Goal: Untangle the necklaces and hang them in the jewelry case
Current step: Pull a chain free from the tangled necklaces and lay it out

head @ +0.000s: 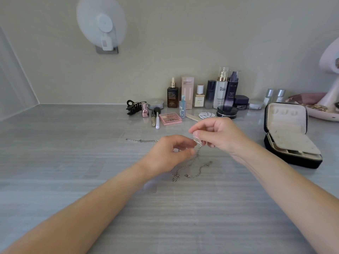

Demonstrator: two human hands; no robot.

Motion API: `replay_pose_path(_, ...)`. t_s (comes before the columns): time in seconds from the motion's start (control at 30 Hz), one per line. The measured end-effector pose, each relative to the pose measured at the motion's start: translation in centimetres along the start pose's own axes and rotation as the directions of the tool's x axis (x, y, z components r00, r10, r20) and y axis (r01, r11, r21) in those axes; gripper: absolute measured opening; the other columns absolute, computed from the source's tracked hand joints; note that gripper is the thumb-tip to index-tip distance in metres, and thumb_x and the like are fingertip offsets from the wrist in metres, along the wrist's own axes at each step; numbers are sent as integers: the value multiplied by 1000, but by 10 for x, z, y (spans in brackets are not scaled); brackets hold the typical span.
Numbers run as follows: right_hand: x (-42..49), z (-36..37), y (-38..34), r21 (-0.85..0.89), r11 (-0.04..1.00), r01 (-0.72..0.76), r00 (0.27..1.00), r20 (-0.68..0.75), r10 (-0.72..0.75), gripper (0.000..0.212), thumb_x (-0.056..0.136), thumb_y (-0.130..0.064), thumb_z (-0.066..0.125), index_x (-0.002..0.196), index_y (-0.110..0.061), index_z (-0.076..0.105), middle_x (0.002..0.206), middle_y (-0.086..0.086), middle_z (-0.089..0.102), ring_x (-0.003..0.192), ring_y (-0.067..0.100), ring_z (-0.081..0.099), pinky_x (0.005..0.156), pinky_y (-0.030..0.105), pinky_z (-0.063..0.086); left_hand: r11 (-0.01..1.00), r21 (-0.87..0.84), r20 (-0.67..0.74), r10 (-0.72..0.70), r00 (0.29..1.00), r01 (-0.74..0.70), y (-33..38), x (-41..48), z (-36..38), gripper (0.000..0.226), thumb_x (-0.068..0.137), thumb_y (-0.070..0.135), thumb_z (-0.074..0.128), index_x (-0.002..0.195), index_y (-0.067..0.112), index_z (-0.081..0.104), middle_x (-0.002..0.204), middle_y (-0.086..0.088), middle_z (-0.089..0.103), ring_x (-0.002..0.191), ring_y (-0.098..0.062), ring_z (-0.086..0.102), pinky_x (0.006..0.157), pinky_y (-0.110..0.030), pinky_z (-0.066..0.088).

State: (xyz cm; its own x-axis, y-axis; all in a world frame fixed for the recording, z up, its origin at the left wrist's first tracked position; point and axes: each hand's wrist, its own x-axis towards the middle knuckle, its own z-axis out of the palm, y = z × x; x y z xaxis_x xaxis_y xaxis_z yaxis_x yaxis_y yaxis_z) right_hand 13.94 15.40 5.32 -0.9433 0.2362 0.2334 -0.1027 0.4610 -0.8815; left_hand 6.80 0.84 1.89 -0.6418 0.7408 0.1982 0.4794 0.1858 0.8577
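Reads bright and even throughout, soft and diffuse; hard to place the source. Casts only faint, blurred shadows on the table [73,143] under the forearms. Shows mild sheen on the far tabletop below the bottles [222,88]. Holds fair sharpness at centre, yet smears at the left hand [170,154] fingertips and along the necklaces [190,165] below the right hand [220,134]. Leaves a pale hazy patch just near of the left wrist. Bends strongly at the edges: wall corner curved at far left, jewelry case [288,125] leaning outward at right. Washes out the fan [101,28] on the far wall.
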Motion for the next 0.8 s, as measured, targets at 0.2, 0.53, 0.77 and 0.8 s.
replay_pose_path(0.2, -3, 6, -8, 34, 993, 116, 989, -93, -113, 11, 79, -2, 66, 84, -9, 72, 51, -9, 59, 43, -2, 49, 46, 9, 38, 958, -284, -39, -66, 997, 52, 17, -4, 2, 3, 83, 23, 63, 81, 22, 65, 82, 6, 66, 65, 9, 55, 57, -4, 40)
replay_pose_path(0.53, -3, -5, -3, -151, 982, 111, 992, -38, -118, 33, 79, 1, 63, 103, -21, 67, 73, -10, 67, 65, -4, 64, 81, 19, 53, 956, -291, -96, -79, 992, 48, 15, -3, -1, 11, 84, 26, 62, 75, 24, 67, 77, 9, 69, 79, -20, 45, 71, -35, 34)
replay_pose_path(0.77, -3, -13, -5, -175, 975, 137, 991, 19, -136, 16, 77, -13, 70, 70, -28, 68, 54, -15, 65, 52, -1, 55, 53, 11, 45, 963, -266, -99, -70, 993, 41, 13, -2, -4, 20, 90, 23, 54, 74, 23, 67, 73, 14, 68, 76, -7, 55, 76, -26, 43)
replay_pose_path(0.8, -3, -14, -5, -129, 984, 124, 992, 5, -124, 14, 78, -13, 69, 71, -25, 68, 54, -14, 65, 53, 1, 57, 51, 11, 43, 964, -263, -99, -70, 993, 42, 13, -2, -4, 20, 91, 21, 53, 76, 22, 67, 76, 13, 68, 77, -9, 54, 75, -25, 43)
